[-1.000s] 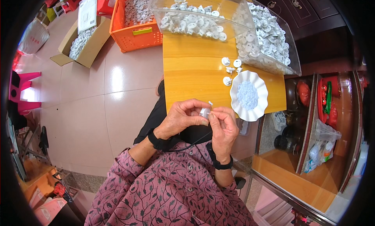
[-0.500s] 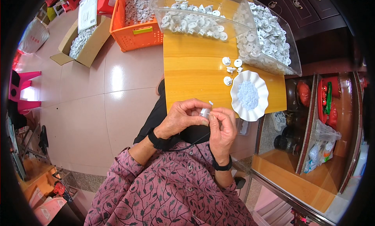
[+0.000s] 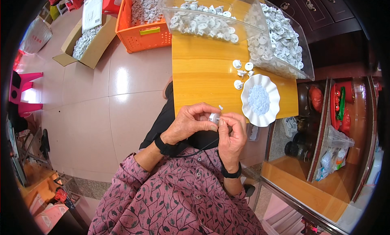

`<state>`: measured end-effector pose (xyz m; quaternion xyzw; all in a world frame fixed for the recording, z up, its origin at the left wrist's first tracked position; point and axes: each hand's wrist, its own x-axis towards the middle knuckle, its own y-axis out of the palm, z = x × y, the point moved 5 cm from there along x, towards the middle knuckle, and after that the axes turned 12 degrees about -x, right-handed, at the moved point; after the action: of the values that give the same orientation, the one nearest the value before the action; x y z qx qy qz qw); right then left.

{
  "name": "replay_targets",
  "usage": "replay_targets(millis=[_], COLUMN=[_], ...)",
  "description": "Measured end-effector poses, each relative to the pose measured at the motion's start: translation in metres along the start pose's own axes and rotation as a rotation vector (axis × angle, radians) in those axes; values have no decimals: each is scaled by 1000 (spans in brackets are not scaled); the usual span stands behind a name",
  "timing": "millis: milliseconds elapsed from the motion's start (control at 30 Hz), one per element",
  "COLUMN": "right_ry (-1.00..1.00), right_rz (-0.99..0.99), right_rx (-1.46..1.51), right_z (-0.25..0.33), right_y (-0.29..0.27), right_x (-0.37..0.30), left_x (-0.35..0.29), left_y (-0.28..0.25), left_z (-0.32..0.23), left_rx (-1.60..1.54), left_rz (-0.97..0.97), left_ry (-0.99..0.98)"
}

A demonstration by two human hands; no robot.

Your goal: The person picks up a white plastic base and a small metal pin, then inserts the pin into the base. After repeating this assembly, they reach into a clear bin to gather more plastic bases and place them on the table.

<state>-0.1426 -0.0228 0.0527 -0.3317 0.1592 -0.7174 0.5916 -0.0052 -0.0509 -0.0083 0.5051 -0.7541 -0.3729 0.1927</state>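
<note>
Just off the near edge of the table, my left hand (image 3: 189,122) is closed round a small white round plastic part (image 3: 213,118), gripping it between thumb and fingers. My right hand (image 3: 231,131) pinches right beside that part, thumb against forefinger; whatever sits in the pinch is too small and covered to name. One tiny pale piece (image 3: 220,107) lies on the table just beyond my fingertips. To the right, a white wavy-rimmed dish (image 3: 245,97) holds a heap of tiny pale-blue pieces (image 3: 258,100). Several loose white plastic parts (image 3: 238,85) lie behind it.
Two clear plastic bins, one at the back (image 3: 239,35) and one at the back right (image 3: 305,52), are full of white parts. An orange crate (image 3: 152,42) and a cardboard box (image 3: 97,52) with more parts stand left of the wooden table (image 3: 199,72). Open shelves (image 3: 308,194) flank the right.
The white part has turned slightly in my left fingers, showing more of its round face. Both hands stay nearly in place, and the view has shifted a little.
</note>
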Motion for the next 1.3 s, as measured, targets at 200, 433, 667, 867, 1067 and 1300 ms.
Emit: replay_targets(millis=[200,433,667,867,1067,1300], right_ry=[-45,-37,-39,-72,-69,-74], right_rz=[-14,-27,-51,-47,-44,-54], right_rx=[-51,-32,-28,-80,-64,-77], right_z=[5,7,10,18,17,15], right_y=[-1,-1,-2,-2,-2,-1], right_x=[0,0,0,2,1,0], left_x=[-1,0,-1,-1,-1,-2], left_y=[-2,-4,-4,-3,-3,-2], left_z=[0,1,-1,-1,-1,-3], left_rx=[8,-131,-129,-129,-110,-78], left_rz=[-3,2,7,11,13,15], left_ry=[-14,-19,-26,-11,-6,4])
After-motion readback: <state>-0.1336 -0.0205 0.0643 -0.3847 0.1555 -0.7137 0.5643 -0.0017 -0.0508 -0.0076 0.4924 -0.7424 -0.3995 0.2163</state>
